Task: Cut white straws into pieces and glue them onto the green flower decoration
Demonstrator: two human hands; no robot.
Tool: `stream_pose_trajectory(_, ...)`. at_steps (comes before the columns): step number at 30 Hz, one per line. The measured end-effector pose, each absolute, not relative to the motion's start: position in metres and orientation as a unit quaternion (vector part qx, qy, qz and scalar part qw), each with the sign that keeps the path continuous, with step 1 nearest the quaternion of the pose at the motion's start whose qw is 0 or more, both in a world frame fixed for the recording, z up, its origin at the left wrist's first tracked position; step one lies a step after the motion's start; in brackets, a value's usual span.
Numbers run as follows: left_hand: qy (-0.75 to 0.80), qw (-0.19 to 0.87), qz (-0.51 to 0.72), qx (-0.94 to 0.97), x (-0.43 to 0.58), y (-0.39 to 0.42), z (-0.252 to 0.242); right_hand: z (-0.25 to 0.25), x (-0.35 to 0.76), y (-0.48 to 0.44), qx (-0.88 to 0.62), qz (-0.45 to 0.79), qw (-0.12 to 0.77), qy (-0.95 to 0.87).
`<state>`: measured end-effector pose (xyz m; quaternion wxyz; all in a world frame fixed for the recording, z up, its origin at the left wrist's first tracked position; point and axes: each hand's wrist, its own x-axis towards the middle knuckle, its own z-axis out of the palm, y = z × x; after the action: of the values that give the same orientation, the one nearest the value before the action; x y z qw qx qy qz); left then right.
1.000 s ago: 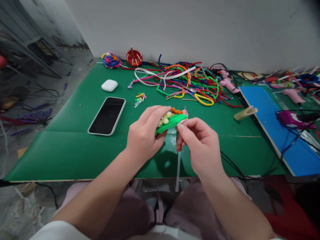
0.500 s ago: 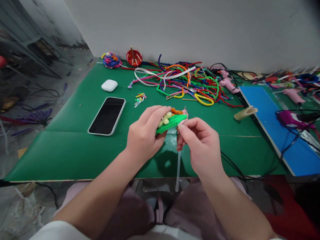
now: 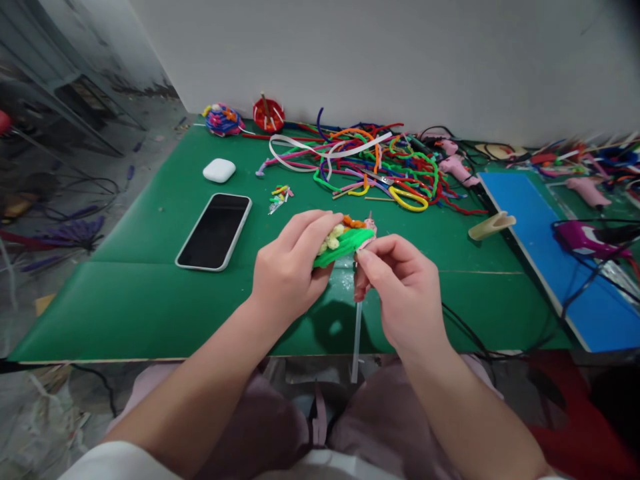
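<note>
My left hand [image 3: 290, 260] is wrapped round a pipe-cleaner craft piece [image 3: 345, 247], bright green with pale yellow flower shapes and some orange at its far side. Its left part is hidden under my fingers. My right hand [image 3: 405, 283] is closed in a pinch at the right end of the green edge; what lies between thumb and forefinger is too small to make out. Just behind and below these fingertips is a pink glue gun [image 3: 371, 227], mostly hidden, with a translucent glue stick [image 3: 357, 343] reaching past the table's front edge.
A phone [image 3: 215, 232] and a white earbud case [image 3: 219, 171] lie to the left. Behind my hands are yellow-handled scissors [image 3: 407, 199] and tangled pipe cleaners [image 3: 350, 150]. A blue board [image 3: 545, 233] with a bamboo-like tube [image 3: 493, 227] and cables lies at the right.
Almost nothing differs. My left hand and the craft piece have shifted very slightly; my right hand keeps its pinch in the same place.
</note>
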<state>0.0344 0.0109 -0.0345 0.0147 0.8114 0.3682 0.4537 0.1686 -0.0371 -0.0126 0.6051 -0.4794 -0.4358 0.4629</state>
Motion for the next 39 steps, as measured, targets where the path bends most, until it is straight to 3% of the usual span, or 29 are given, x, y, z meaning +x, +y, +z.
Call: stream_pose_trajectory(39, 0.369, 0.036, 0.46, 0.807, 0.0351, 0.0107, -0.0342, -0.0149, 0.1691, -0.037, -0.453, 0.492, 0.607, -0.429)
